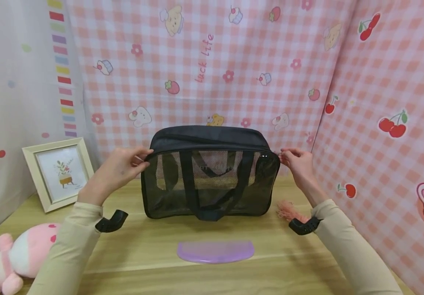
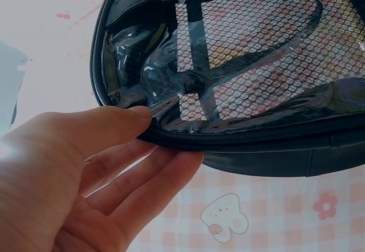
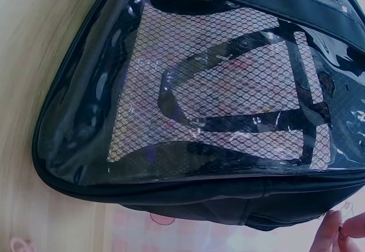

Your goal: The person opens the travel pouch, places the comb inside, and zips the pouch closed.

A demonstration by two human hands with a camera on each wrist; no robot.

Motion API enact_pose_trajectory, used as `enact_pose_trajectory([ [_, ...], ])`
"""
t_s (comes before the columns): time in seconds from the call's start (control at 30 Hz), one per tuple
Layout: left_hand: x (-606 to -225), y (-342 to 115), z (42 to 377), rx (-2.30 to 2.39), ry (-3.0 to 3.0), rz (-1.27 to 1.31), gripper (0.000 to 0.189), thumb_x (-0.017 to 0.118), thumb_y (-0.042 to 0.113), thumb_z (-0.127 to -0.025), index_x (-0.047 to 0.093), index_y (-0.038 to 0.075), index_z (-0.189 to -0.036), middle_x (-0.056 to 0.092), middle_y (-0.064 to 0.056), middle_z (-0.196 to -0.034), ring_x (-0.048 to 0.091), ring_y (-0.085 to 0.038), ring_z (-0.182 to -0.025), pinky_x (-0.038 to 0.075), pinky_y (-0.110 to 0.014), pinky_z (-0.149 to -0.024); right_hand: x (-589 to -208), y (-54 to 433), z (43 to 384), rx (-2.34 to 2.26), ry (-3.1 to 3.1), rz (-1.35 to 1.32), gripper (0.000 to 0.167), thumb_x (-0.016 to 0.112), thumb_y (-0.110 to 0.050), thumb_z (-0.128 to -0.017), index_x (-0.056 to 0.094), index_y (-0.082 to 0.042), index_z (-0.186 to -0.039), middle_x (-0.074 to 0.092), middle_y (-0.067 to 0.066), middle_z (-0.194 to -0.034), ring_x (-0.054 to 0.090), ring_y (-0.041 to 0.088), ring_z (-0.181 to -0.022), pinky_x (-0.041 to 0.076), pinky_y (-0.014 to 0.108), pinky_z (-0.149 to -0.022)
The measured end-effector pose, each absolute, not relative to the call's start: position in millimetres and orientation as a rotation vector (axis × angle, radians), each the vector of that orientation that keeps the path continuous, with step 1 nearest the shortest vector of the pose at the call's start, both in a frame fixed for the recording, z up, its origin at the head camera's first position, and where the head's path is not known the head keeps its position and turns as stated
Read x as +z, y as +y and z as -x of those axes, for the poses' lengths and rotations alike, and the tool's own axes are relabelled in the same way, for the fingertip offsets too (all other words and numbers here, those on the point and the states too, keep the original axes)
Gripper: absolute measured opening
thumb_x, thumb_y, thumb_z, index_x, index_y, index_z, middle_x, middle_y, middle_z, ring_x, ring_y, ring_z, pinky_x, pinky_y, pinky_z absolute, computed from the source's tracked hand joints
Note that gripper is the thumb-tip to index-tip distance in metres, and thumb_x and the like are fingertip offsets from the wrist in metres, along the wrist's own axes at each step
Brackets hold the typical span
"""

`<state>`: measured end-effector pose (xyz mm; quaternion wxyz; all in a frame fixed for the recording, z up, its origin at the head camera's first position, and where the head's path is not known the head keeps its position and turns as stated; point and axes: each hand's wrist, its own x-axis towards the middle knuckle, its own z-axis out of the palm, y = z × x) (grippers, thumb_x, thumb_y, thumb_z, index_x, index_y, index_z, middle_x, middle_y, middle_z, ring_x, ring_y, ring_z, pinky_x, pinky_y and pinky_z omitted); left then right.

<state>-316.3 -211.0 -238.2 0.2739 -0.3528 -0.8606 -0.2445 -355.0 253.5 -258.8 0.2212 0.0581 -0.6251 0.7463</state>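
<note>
A black bag (image 1: 212, 200) with a clear front, mesh back panel and black strap handles stands upright on the wooden table. My left hand (image 1: 125, 164) holds its upper left corner; in the left wrist view the thumb (image 2: 122, 124) lies on the clear front and the fingers reach behind the zipped edge. At the upper right corner is my right hand (image 1: 298, 162), thumb and forefinger pinched together. In the right wrist view those fingertips (image 3: 326, 229) hold a small dark zipper pull beside the bag's edge (image 3: 228, 192); most of this hand is out of that view.
A purple comb (image 1: 215, 255) lies on the table (image 1: 153, 270) in front of the bag. Peach-coloured strands (image 1: 289, 211) lie near the right wrist. A framed picture (image 1: 46, 200) and a pink plush toy (image 1: 31, 254) are on the left. Checked cloth (image 1: 249, 49) hangs behind.
</note>
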Motion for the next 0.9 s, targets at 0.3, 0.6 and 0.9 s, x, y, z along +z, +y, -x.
enact_pose_trajectory([
  [0.3, -239, -211, 314, -0.669, -2.328, 0.942, 0.025, 0.064, -0.004, -0.087, 0.065, -0.001, -0.112, 0.066, -0.02, -0.107, 0.068, -0.029, -0.081, 0.057, -0.039, -0.064, -250, 253, 354, 1.917, -1.876, -0.18, 0.014, 0.051, 0.005, -0.091, 0.064, 0.002, -0.087, 0.063, 0.002, -0.07, 0.063, 0.008, -0.064, 0.055, 0.019, -0.064],
  [0.6, -238, -212, 312, -0.678, -2.327, 0.955, 0.026, 0.064, -0.004, -0.088, 0.065, 0.0, -0.114, 0.066, -0.019, -0.107, 0.068, -0.028, -0.08, 0.057, -0.037, -0.064, -239, 249, 349, 1.688, -2.073, -0.199, 0.024, 0.051, -0.003, -0.095, 0.058, 0.016, -0.107, 0.066, 0.003, -0.078, 0.064, 0.006, -0.068, 0.055, 0.02, -0.067],
  [0.9, -237, -213, 314, -0.685, -2.343, 0.942, 0.026, 0.064, -0.004, -0.088, 0.065, 0.0, -0.114, 0.066, -0.019, -0.109, 0.068, -0.029, -0.081, 0.057, -0.038, -0.064, -232, 246, 354, 1.642, -2.114, -0.218, 0.024, 0.049, -0.004, -0.096, 0.058, 0.015, -0.108, 0.064, 0.002, -0.077, 0.064, 0.006, -0.066, 0.055, 0.02, -0.066],
])
